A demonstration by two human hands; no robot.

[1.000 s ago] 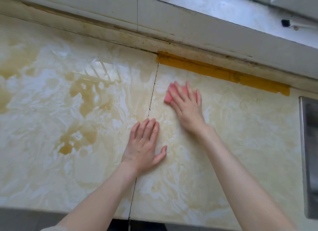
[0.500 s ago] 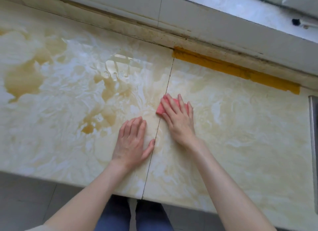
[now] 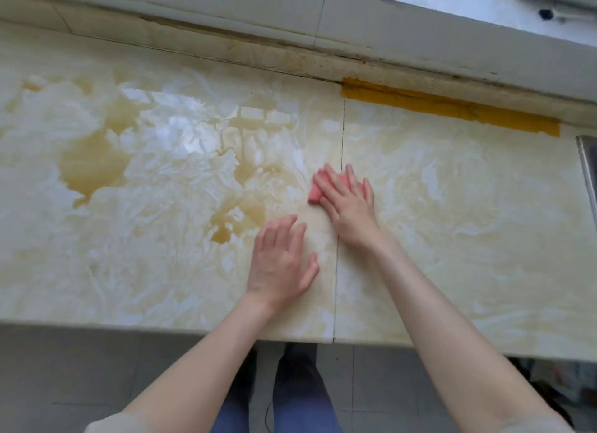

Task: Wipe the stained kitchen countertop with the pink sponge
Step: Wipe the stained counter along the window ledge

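Note:
The pink sponge [image 3: 316, 192] lies flat on the cream marbled countertop [image 3: 468, 213], straddling the dark seam between two slabs. My right hand [image 3: 349, 203] presses on it with straight, spread fingers and covers most of it; only its left edge and a strip between the fingers show. My left hand [image 3: 281, 261] rests flat on the counter, just below and left of the sponge, fingers straight. Brown liquid stains [image 3: 93, 167] spread over the left slab, and the nearest patch [image 3: 235, 219] lies just left of my left hand.
A grimy tiled ledge [image 3: 290, 35] runs along the back, with a strip of yellow tape [image 3: 452, 109] at its foot. A metal sink edge [image 3: 588, 167] shows at the far right. The counter's front edge [image 3: 161, 324] drops to a grey floor where my legs stand.
My right hand slid the sponge from the back of the right slab toward me and left onto the seam. My left hand stayed flat beside it. The camera view shifted left, showing more stains.

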